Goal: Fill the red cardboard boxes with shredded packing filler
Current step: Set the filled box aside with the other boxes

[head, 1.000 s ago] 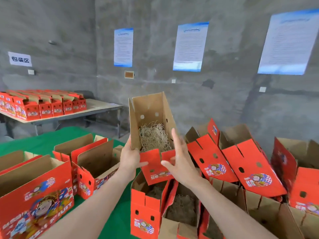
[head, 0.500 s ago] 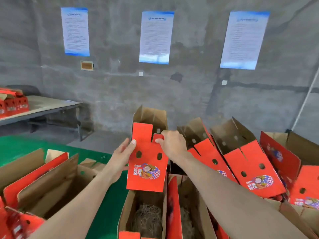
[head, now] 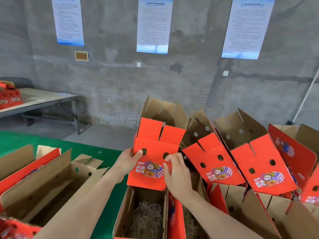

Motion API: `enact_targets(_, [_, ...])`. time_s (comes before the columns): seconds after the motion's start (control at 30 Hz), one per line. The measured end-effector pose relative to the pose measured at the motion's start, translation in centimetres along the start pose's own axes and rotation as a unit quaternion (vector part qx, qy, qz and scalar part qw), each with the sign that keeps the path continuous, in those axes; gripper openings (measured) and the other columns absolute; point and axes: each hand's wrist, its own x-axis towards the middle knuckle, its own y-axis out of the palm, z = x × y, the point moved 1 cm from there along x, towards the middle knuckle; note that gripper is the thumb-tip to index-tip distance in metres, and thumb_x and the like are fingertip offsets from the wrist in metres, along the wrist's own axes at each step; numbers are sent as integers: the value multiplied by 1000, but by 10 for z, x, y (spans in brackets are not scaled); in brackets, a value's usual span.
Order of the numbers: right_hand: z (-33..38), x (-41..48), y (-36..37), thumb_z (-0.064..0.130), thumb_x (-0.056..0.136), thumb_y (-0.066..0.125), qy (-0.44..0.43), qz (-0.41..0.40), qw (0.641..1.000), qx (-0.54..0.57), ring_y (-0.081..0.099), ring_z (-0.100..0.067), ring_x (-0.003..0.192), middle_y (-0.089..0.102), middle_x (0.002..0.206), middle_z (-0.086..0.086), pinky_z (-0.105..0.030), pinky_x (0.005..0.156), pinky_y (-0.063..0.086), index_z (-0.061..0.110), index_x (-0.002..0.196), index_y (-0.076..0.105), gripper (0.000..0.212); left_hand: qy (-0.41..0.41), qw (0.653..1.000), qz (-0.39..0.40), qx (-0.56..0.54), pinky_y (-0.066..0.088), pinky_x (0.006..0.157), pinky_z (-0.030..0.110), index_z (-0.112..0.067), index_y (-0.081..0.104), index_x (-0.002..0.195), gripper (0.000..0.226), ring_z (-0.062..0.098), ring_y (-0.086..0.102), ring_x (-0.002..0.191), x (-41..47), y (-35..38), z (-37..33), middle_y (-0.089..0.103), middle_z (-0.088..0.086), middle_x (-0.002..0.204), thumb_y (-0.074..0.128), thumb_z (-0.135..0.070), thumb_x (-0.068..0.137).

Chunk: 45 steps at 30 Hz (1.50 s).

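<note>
- The person's left hand (head: 128, 163) gripped the left edge of an upright red cardboard box printed with a cartoon figure (head: 155, 145). The thumb pressed flat on the red front face beside 1 of its 2 oval holes, and the other fingers were hidden behind the edge.
- The right hand (head: 175, 171) lay against the lower right of the same face, fingers curled toward the second hole. Whether it pinched the cardboard or only rested on it could not be told.
- The box's top flaps stood open, red in front and plain brown behind, and its inside was out of sight.
- Just below that box, nearest the camera, an open brown-lined carton (head: 123, 213) held a nest of tan shredded paper filler (head: 146, 219) on its floor.
- To the right, a neighbouring red box (head: 213, 163) and a third red box (head: 262, 168) leaned in a row, flaps open, each showing the same cartoon print and 2 holes.
- At left, several open brown cartons with red outer faces (head: 43, 180) lay on a green table covering (head: 51, 139).
- Behind everything rose a grey concrete wall (head: 112, 83) hung with 3 white-and-blue printed notices (head: 153, 25).
- Against the wall at far left, a grey metal-legged table (head: 43, 99) carried a small stack of closed red boxes (head: 10, 99).
</note>
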Motion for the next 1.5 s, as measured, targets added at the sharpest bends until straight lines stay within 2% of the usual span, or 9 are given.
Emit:
enact_targets(0.13, [0,-8,20,16,88,47,-6,108,986,-128,57,-27,98,23,138,-3,-36,72,49,33,138,29,56,8,999,-49,0,47,72,31,-14,44,131,46,18,59,92,3,5,2,61,7,117,46,-42,95])
enact_targets(0.27, [7,-3,32,13,85,48,12,166,977,-134,58,-38,95,5,147,-12,-39,73,47,51,137,0,80,25,998,-55,-9,42,56,22,-16,44,132,43,5,57,76,5,8,4,60,-1,105,43,-41,96])
enact_targets(0.33, [8,8,35,9,85,46,22,191,976,-104,58,-41,87,9,145,-14,-41,73,46,60,132,-7,87,42,997,-57,-5,50,65,30,-16,48,128,37,11,60,84,4,10,5,62,1,109,42,-37,97])
enact_targets(0.47, [6,33,34,8,90,47,-32,208,970,-122,57,-38,75,32,116,-13,-38,62,37,66,127,-7,87,55,979,-65,187,42,98,42,-10,40,133,40,28,51,115,-12,16,48,52,12,128,45,-22,96])
enact_targets(0.53, [-3,44,27,6,92,41,-41,194,969,-148,56,-37,71,34,110,-12,-36,61,34,65,129,-6,84,18,933,11,360,37,103,44,-11,16,146,62,29,44,124,-30,22,86,41,13,139,45,-21,93])
enact_targets(0.63, [-20,62,9,3,92,34,-24,167,968,-188,58,-37,72,36,111,-15,-36,62,33,60,135,-2,80,44,889,85,448,42,98,35,-15,-15,148,82,21,54,116,-44,25,114,44,9,139,44,-9,91])
enact_targets(0.87, [-31,92,-26,8,92,38,-19,94,944,-316,58,-31,69,37,110,-14,-35,59,33,54,140,3,75,72,892,84,439,39,103,26,-12,-19,146,82,15,52,119,-36,25,111,31,6,150,45,-13,94])
enact_targets(1.13, [-68,74,-16,-6,88,34,29,258,930,-258,59,-42,90,32,128,-24,-41,78,45,50,142,-5,87,56,877,58,474,48,87,24,-10,-17,147,85,15,62,103,-38,24,118,6,8,157,46,-7,89])
enact_targets(1.5, [-32,68,10,11,90,45,64,252,916,-304,50,-38,112,2,150,-21,-45,88,46,48,143,-7,82,64,903,31,424,41,101,28,-17,6,150,77,20,51,122,-35,25,109,12,5,157,55,-22,90])
